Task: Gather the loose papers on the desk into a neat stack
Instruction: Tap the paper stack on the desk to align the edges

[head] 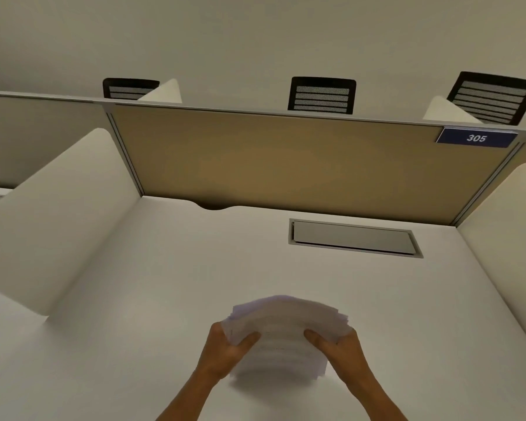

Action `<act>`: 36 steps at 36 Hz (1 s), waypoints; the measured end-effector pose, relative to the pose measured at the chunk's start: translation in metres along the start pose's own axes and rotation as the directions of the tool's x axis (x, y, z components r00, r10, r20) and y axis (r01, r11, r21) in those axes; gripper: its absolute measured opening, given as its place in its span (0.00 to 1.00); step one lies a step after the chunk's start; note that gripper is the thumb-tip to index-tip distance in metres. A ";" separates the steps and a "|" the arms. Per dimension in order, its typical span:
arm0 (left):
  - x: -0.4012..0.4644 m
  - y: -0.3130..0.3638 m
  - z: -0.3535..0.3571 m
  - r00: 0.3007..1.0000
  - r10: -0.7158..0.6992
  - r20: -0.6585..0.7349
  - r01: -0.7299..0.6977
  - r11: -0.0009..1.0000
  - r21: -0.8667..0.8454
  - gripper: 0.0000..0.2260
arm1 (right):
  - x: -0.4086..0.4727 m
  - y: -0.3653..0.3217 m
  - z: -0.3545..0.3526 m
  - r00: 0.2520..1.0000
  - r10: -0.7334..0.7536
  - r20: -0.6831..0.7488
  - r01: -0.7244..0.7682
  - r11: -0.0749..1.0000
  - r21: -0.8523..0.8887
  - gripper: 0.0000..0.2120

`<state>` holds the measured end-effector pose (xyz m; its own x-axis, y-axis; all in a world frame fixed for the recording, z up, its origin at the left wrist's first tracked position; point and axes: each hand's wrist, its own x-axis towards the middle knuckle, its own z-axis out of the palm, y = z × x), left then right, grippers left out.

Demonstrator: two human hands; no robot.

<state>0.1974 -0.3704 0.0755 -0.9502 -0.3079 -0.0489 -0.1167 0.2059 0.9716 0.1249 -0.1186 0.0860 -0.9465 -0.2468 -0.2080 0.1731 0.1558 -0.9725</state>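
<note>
A stack of white papers [286, 326] stands upright on its lower edge on the white desk [164, 268], blurred by motion. Its top edges are slightly fanned and uneven. My left hand [225, 349] grips the stack's left side, thumb across the front sheet. My right hand [337, 344] grips the right side the same way, thumb on the front. The fingers of both hands are hidden behind the papers. No other loose sheets show on the desk.
A grey cable hatch [354, 237] is set into the desk at the back right. A tan partition [286, 159] with a blue "305" label [476, 138] closes the back. White side dividers [58, 214] flank the desk. Black chair backs [321, 95] rise beyond the partition.
</note>
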 end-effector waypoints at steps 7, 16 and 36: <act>0.004 0.005 -0.010 0.995 -0.021 0.099 0.017 0.999 0.039 0.15 | -0.005 -0.007 -0.003 1.000 0.012 0.028 -0.012 1.000 0.019 0.11; -0.008 -0.003 0.010 0.989 -0.116 0.090 0.122 0.990 -0.064 0.21 | -0.007 0.002 0.008 0.991 -0.011 0.131 0.015 0.999 -0.028 0.14; -0.002 -0.015 0.020 0.977 -0.210 -0.036 0.206 0.974 -0.096 0.20 | -0.006 0.011 0.009 0.996 0.045 0.074 -0.045 0.999 -0.011 0.22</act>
<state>0.1954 -0.3546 0.0565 -0.8936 -0.3771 -0.2434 -0.2815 0.0485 0.9583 0.1352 -0.1243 0.0754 -0.9149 -0.3096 -0.2592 0.2122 0.1772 -0.9610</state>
